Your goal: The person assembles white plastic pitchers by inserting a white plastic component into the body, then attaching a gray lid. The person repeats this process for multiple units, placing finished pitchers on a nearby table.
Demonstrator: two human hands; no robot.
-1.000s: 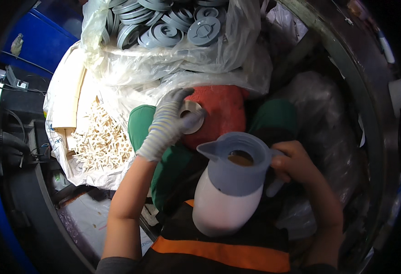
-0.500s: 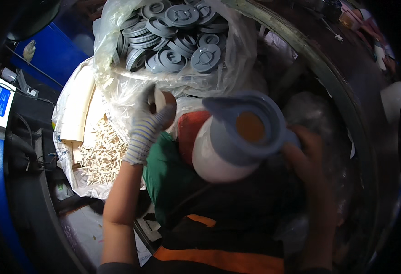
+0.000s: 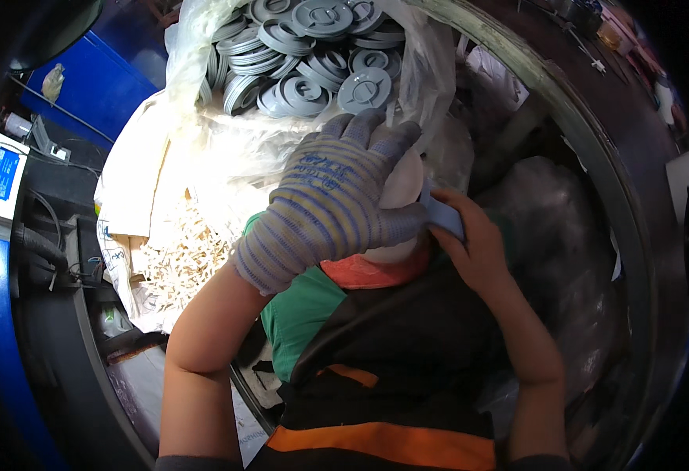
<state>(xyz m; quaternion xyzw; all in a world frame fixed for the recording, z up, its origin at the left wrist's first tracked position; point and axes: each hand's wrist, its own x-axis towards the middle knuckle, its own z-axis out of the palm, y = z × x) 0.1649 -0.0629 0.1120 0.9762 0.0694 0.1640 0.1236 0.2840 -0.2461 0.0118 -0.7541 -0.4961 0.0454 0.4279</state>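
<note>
My left hand (image 3: pixel 328 192), in a striped knit glove, lies over a white and grey-blue jug (image 3: pixel 403 184). Its fingers are spread across the far side and its thumb is on the near side, gripping the jug. Bare, my right hand (image 3: pixel 474 239) is closed round the jug's grey-blue handle (image 3: pixel 444 217). The glove hides much of the jug, including its spout and mouth. A red padded piece (image 3: pixel 380 271) shows beneath the jug, over my lap.
Beyond my hands, a clear plastic bag holds several grey round lids (image 3: pixel 364 90). To the left, a white sack (image 3: pixel 128 169) holds many small cream pieces (image 3: pixel 183 259). A lit screen (image 3: pixel 0 173) stands at far left. A curved rail (image 3: pixel 533 59) runs along the right.
The gloved left hand has moved right from above the small pieces onto the jug. The jug has been turned, so its open mouth no longer shows. My right hand stays on the handle.
</note>
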